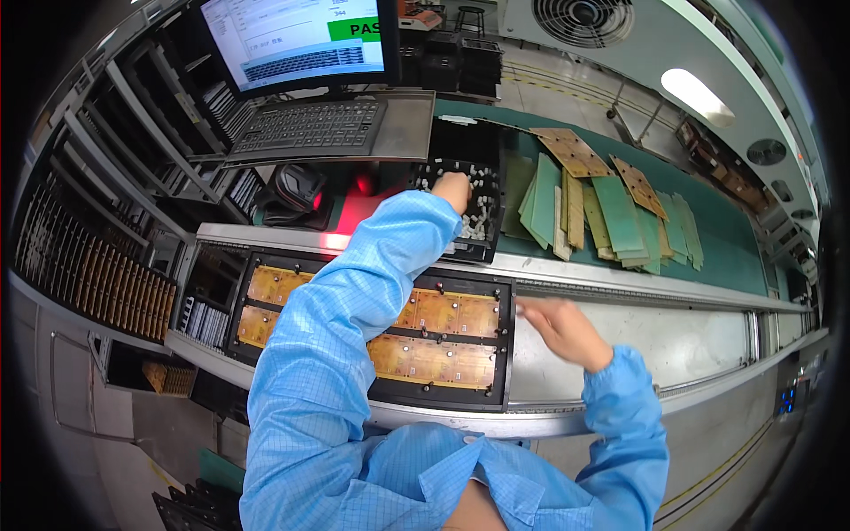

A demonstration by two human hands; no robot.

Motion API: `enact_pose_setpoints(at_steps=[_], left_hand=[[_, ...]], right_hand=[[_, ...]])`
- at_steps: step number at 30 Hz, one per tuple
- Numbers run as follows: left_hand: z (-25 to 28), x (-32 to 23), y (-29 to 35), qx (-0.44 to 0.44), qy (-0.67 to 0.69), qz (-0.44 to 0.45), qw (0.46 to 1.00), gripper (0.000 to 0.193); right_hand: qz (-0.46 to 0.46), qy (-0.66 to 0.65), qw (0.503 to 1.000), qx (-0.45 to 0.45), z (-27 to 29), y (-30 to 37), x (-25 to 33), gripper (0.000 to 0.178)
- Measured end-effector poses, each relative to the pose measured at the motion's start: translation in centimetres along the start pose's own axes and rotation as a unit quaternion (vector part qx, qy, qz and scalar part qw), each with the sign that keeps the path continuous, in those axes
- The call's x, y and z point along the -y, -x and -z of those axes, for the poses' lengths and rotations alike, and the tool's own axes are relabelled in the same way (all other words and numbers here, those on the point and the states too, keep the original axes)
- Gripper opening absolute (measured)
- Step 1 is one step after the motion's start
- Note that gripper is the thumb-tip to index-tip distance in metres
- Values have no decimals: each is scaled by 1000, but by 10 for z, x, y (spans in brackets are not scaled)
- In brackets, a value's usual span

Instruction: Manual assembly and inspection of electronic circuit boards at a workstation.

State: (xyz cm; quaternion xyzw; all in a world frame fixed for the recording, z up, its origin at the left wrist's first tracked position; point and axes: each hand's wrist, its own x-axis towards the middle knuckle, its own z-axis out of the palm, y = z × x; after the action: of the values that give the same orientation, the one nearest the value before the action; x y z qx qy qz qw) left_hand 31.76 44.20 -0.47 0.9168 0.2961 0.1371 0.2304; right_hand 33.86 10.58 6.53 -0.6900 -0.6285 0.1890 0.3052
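While the left hand [453, 190] reaches into a black tray of small white parts [478, 168], grip hidden, the right hand [560, 329] hovers loosely spread, blurred, beside the black fixture of yellow circuit boards [443, 323]

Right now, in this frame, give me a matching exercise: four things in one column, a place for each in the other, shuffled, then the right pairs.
Things:
1. left hand
2. right hand
3. keyboard
4. green and tan boards

Places:
A. fanned out on the green belt
B. in the black tray of small white parts
C. on the shelf under the monitor
D. just right of the black fixture of yellow panels

Pairs: 1-B, 2-D, 3-C, 4-A
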Motion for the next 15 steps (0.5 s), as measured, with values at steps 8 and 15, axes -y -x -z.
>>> enact_pose_setpoints(at_steps=[8, 15], left_hand=[[13, 9, -3, -85, 2, -30, 996, 29], [22, 28, 17, -160, 34, 24, 986, 26]], right_hand=[[239, 365, 878, -196, -26, -136, -13, 23], [-113, 439, 891, -6, -75, -245, -23, 27]])
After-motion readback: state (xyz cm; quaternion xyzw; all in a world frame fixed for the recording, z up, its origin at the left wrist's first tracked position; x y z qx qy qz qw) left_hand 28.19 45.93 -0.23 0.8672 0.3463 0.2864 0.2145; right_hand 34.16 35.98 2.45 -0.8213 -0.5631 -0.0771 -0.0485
